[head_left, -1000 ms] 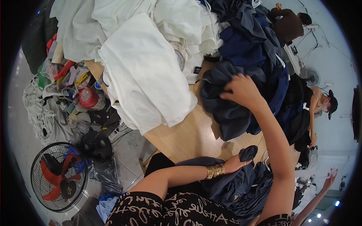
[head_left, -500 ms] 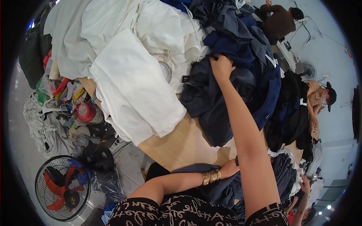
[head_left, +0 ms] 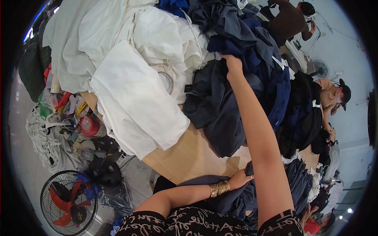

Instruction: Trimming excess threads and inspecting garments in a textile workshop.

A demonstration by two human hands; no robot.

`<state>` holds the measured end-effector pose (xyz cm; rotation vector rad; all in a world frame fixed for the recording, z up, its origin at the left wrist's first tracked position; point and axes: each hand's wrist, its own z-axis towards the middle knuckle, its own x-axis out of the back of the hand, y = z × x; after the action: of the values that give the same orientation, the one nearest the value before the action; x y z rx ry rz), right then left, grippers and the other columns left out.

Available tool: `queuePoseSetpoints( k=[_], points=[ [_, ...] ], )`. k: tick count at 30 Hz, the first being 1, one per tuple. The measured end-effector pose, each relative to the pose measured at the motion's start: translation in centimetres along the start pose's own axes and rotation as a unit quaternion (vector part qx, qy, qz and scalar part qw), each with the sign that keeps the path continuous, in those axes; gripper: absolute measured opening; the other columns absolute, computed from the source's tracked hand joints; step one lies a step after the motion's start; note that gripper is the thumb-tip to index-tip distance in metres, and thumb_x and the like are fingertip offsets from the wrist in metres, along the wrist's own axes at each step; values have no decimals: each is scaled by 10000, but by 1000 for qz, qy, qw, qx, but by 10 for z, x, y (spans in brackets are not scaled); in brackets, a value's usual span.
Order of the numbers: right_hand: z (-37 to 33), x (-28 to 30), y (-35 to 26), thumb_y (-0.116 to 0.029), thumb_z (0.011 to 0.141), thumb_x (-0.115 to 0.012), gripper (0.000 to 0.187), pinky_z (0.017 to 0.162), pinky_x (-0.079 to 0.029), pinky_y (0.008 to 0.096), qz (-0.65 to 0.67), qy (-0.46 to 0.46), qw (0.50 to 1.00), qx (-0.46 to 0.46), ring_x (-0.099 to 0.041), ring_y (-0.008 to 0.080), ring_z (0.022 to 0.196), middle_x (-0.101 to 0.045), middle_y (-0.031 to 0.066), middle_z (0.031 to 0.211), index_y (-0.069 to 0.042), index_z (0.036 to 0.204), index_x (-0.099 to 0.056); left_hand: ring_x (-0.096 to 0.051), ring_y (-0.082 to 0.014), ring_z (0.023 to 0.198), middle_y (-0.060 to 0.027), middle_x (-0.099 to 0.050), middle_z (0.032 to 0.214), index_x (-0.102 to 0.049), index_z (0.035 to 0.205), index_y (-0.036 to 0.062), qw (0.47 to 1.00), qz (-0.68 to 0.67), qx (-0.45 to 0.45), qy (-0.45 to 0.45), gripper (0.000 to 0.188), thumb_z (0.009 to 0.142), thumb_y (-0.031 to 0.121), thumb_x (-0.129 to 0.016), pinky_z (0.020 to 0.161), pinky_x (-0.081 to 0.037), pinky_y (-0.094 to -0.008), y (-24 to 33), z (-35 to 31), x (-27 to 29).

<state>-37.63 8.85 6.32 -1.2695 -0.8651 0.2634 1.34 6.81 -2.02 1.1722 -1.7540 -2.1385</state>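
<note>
My right arm stretches across the table to a heap of dark clothes. There my right hand [head_left: 233, 65] is closed on a navy garment [head_left: 220, 44], its fingertips partly hidden in the folds. Just below it, a dark grey garment [head_left: 214, 98] hangs over the table's near edge. Close to my body, my left hand [head_left: 239, 180], with gold bangles at the wrist, is closed on dark grey cloth [head_left: 232, 200] gathered at my lap. My right forearm hides part of that cloth. Left of the dark heap lies a folded white garment [head_left: 138, 102].
A roll of tape [head_left: 167, 82] sits among white cloth. The wooden tabletop [head_left: 193, 151] shows between the piles. At left are a floor fan [head_left: 69, 202] and a clutter of bags with a red-lidded jar [head_left: 89, 126]. Co-workers [head_left: 330, 96] are along the right side.
My right hand has moved slightly farther away into the navy cloth, its fingers now more tucked in. My left hand stays at the grey cloth. The view has shifted a little.
</note>
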Motion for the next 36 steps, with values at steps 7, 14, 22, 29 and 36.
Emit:
queuePoseSetpoints(
  k=[7,14,22,29,36],
  points=[
    [-133,115,-84,-178,809,-563,188,781,-402,255,123,-351,927,44,-572,151,810,-634,48,825,-5,854,-624,-606,-194,847,-143,-645,876,-596,994,-33,994,-36,105,-9,426,858,370,-582,771,-453,-315,37,-10,18],
    [-176,274,-116,-219,888,-436,190,632,-398,298,199,-236,949,70,-434,151,501,-408,29,527,-35,871,-477,-633,-197,828,-120,-667,825,-633,925,-24,994,-29,104,27,438,832,403,-610,735,-470,-303,10,-6,15],
    [-226,470,-98,-202,936,-412,172,386,-223,185,270,-13,951,152,-220,32,306,-272,-65,422,-87,827,-480,-530,-68,571,-22,-614,722,-642,866,11,982,-95,165,14,365,828,374,-637,527,-421,-221,32,-17,16],
    [-247,556,-3,-210,922,-479,157,385,-241,202,204,223,951,63,-213,38,317,-271,-58,440,-86,828,-501,-489,-68,635,-33,-595,815,-601,934,-5,984,-139,76,-76,111,868,76,-566,602,-423,-226,82,-71,31],
    [-331,668,106,-196,907,-474,137,380,-279,202,286,501,811,98,-275,65,377,-334,-35,545,-72,849,-482,-458,-126,465,-42,-472,548,-514,887,-24,997,-33,51,56,345,926,318,-482,527,-409,-268,94,-90,60]
  ],
)
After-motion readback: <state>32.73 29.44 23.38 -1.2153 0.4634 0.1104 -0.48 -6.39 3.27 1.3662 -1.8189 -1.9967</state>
